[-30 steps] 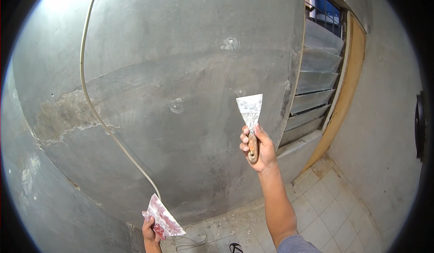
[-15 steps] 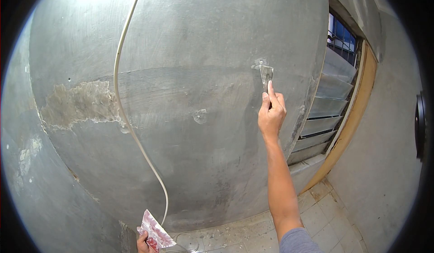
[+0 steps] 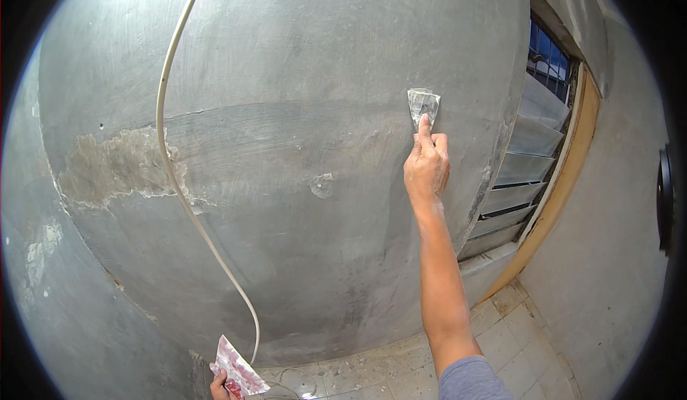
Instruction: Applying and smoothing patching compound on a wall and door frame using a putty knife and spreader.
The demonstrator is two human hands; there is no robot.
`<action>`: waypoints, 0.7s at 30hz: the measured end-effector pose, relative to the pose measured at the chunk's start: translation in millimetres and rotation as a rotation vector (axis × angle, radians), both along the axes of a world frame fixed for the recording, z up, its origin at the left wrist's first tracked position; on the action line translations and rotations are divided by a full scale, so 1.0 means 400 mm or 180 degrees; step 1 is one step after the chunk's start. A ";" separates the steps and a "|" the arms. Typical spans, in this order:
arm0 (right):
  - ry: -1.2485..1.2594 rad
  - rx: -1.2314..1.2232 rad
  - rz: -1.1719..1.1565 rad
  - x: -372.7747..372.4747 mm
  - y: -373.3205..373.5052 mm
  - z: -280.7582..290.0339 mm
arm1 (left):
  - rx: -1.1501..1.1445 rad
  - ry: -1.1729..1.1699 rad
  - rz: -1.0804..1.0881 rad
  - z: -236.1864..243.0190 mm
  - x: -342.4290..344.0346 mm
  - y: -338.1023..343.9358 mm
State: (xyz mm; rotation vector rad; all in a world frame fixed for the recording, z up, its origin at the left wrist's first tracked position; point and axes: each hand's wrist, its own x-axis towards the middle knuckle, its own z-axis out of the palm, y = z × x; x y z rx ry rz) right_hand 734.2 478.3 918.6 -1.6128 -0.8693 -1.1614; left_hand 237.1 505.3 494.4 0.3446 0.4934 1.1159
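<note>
My right hand (image 3: 427, 167) is stretched up to the grey wall (image 3: 286, 271), its fingers wrapped round a putty knife (image 3: 423, 104) with the forefinger laid along it. The blade points upward and lies against the wall, covering the spot behind it. Low in the view, my left hand (image 3: 220, 386) grips the edge of a flat plate (image 3: 240, 373) smeared with white and reddish stuff. Only part of that hand shows. A small whitish patch (image 3: 322, 184) marks the wall left of my right forearm.
A pale cable (image 3: 166, 92) hangs down across the wall's left part, in front of a rough bare patch (image 3: 118, 167). To the right is a louvred window (image 3: 526, 139) with a wooden frame (image 3: 565, 185). Dusty tiles (image 3: 494, 328) cover the floor.
The putty knife has swung from a slant to nearly upright and now covers the whitish spot it was beside. The view has shifted slightly; my left hand still holds the plate low down.
</note>
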 end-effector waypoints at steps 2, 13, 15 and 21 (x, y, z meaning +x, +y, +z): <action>0.0062 -0.0114 -0.0013 -0.016 -0.008 -0.003 | 0.0124 0.0202 0.0154 0.010 -0.007 0.001; -0.0059 -0.0301 -0.0049 -0.038 -0.122 0.086 | 0.0217 0.0072 -0.0016 0.007 -0.004 0.008; -0.0019 -0.0485 -0.0080 -0.039 -0.123 0.112 | 0.0192 0.0093 0.0021 0.003 -0.001 0.001; 0.0222 -0.1076 -0.0261 -0.035 -0.163 0.049 | 0.0129 -0.0053 -0.0040 -0.019 -0.002 -0.021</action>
